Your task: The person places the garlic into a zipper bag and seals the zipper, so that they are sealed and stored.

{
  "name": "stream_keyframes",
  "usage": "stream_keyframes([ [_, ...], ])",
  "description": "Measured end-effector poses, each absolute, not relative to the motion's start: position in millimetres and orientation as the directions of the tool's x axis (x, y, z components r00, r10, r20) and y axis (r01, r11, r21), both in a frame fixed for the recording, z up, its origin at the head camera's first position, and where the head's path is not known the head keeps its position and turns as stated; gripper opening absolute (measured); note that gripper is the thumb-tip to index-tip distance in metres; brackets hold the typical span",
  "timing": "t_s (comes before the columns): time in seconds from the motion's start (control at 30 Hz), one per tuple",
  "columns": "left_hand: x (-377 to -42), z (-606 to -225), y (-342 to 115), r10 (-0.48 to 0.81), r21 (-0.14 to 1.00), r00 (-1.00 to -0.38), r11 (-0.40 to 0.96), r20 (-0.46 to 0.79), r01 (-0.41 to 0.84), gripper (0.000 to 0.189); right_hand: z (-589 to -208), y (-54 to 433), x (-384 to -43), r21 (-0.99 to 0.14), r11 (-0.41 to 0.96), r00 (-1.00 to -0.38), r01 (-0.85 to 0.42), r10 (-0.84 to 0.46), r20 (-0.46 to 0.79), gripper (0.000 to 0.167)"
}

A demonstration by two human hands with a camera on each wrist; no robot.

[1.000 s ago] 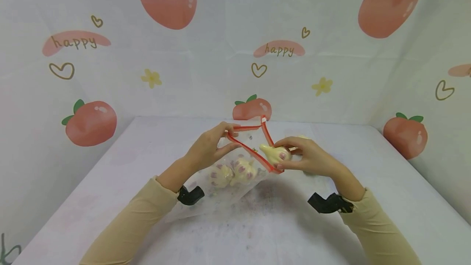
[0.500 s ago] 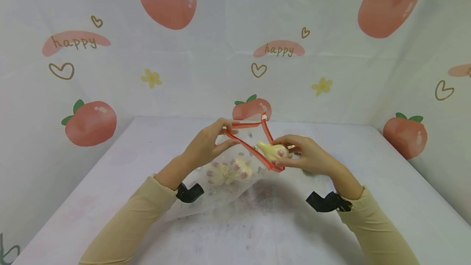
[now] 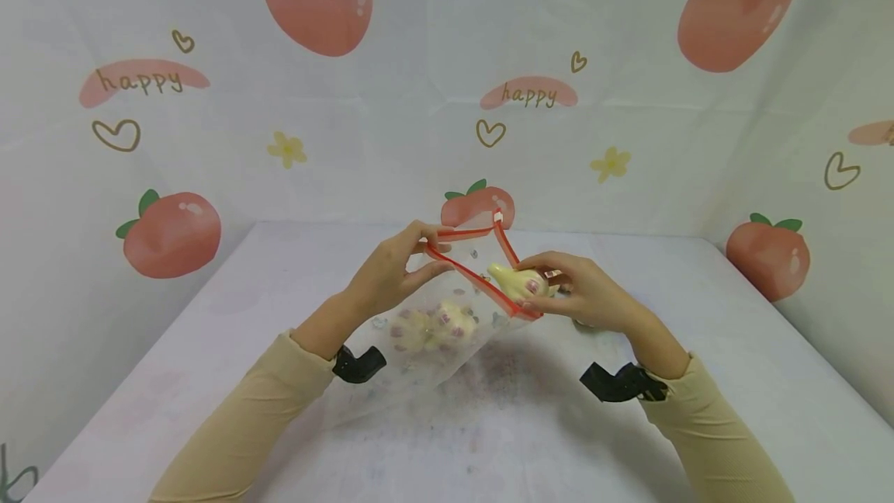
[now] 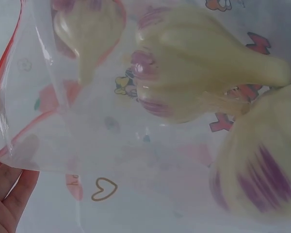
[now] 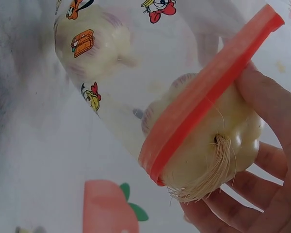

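White printed backdrop (image 3: 391,138), red fruit motifs (image 3: 171,236), pale tabletop (image 3: 531,449)

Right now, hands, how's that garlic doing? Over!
Left hand holds bag rim. Right hand grips garlic bulb, stem pointing in. Two more bulbs inside. No blockage seen.

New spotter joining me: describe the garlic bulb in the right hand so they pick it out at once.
Over the white table, find the clear bag with the red-edged mouth. At that mouth, the right hand grips a pale garlic bulb, stem pointing into the bag, straw-like root tuft outward. Being gripped sets it apart from the two bulbs deeper inside.
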State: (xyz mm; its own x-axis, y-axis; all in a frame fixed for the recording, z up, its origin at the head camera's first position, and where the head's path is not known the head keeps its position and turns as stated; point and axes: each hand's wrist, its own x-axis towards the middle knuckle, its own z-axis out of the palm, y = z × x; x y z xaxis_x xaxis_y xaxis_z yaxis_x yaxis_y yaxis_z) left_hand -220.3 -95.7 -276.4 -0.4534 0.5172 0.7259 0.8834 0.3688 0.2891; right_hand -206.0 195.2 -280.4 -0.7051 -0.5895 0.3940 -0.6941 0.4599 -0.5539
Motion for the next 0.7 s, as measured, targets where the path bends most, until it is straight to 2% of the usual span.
stream_keyframes([
  [0.23, -220.2, -275.6, -95.8, 0.513, 0.295, -0.457, 0.368, 0.727, 0.882, 0.035, -280.1, 191.8, -207.1, -0.511, 0.484, -0.696, -0.71, -0.594, 0.404, 0.039],
  [0.7, -219.7, -276.6, -96.8, 0.482, 0.332, -0.477, 0.357, 0.735, 0.873, 0.033, -281.0, 192.0, -207.9, -0.523, 0.474, -0.693, -0.708, -0.608, 0.387, 0.039],
])
